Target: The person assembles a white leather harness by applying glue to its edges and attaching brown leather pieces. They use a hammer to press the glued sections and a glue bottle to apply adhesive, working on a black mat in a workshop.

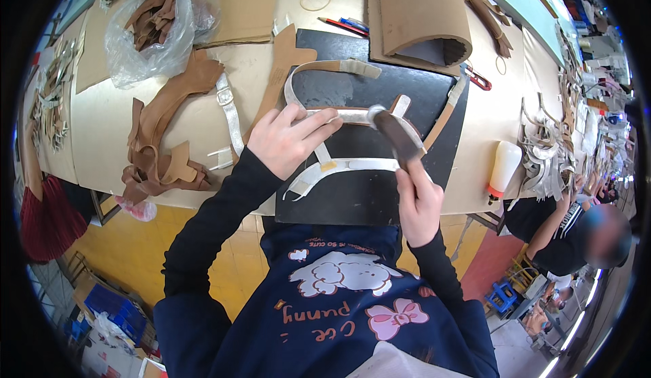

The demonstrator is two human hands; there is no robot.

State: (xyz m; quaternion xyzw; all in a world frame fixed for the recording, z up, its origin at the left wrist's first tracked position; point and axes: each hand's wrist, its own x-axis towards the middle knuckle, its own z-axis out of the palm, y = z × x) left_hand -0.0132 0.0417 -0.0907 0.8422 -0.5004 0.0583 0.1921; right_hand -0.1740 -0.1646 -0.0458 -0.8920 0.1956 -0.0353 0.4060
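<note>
Left hand: fingers on white strap, grip unclear. Right hand: fingers clamped on brown-handled hammer, blurred. Strap: on black board, atop table.

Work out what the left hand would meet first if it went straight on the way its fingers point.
The left hand would probably meet the brown-handled tool in the right hand, though the tool's height above the white strap is unclear.

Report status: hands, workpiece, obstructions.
Left hand on white leather-like strap, over black rectangular board. Right hand gripping brown, silver-ended hammer. Hammer hides part of strap.
</note>
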